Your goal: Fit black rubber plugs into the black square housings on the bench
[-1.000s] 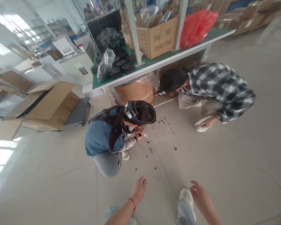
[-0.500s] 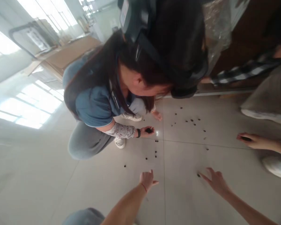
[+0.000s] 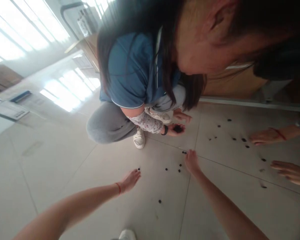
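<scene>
Small black pieces lie scattered on the pale tiled floor. My left hand point(image 3: 130, 181), with a red cord on its wrist, is low over the floor at centre left. Its fingers are stretched out, their tips right beside one black piece point(image 3: 139, 169). Further right, my right hand point(image 3: 192, 162) is down by the tile seam with fingers curled in. A pair of black pieces point(image 3: 184, 152) lies just left of its fingertips. Whatever the curled fingers hold, if anything, is hidden. Another black piece point(image 3: 160, 201) lies between my forearms.
A person in a blue shirt point(image 3: 130, 66) crouches opposite, head leaning close. That person's cupped hand point(image 3: 173, 130) holds a heap of black pieces. At the right, a co-worker's hand point(image 3: 267, 136) and another hand point(image 3: 292, 172) reach over more pieces point(image 3: 243, 140).
My left hand has moved left to a black piece. My right hand has left the piece it pointed at and moved left towards the pair. The view has shifted; co-workers' hands at right have moved.
</scene>
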Tool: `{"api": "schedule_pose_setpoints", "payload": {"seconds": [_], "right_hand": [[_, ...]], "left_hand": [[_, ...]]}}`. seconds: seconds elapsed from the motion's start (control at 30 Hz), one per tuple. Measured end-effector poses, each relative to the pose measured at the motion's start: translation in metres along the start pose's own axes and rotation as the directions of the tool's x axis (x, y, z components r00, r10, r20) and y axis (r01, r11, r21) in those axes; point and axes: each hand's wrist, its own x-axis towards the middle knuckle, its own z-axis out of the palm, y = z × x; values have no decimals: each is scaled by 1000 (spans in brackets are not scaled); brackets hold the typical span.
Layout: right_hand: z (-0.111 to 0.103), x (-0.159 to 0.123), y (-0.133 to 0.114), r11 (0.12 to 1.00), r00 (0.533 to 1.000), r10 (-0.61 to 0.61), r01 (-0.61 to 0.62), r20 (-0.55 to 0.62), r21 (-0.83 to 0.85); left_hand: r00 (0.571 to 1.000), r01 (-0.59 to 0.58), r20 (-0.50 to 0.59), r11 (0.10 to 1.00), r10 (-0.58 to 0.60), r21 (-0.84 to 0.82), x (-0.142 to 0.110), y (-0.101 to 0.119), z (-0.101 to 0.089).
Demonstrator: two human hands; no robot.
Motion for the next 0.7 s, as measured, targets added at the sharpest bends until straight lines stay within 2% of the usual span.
{"api": "schedule_pose_setpoints", "payload": {"seconds": [0.1, 0.17, 0.23, 0.33, 0.43, 0.6, 0.7], "right_hand": [[15, 12, -7, 1000, 1000, 21, -21, 3, -17], [18, 12, -4, 1000, 999, -13, 13, 39, 2], [17, 11, 4, 999, 997, -27, 25, 74, 33], [9, 13, 16, 995, 996, 6, -14, 92, 95], [2, 9, 19, 978, 992, 32, -56, 120, 202], [-9, -34, 7, 892, 970, 123, -200, 208, 406], [-19, -58, 5, 785, 946, 193, -308, 260, 538]], "left_hand": [[956, 256, -140, 966, -258, -29, 7, -22, -1], [918, 349, -181, 935, -353, -57, 19, -26, 7], [897, 387, -197, 919, -395, -78, 31, -25, 18], [907, 356, -206, 930, -367, -88, 44, -17, 32], [939, 260, -214, 963, -270, -73, 53, -7, 40], [969, 97, -225, 994, -106, -50, 64, -7, 41], [966, 45, -252, 997, -59, -61, 62, -3, 42]]}}
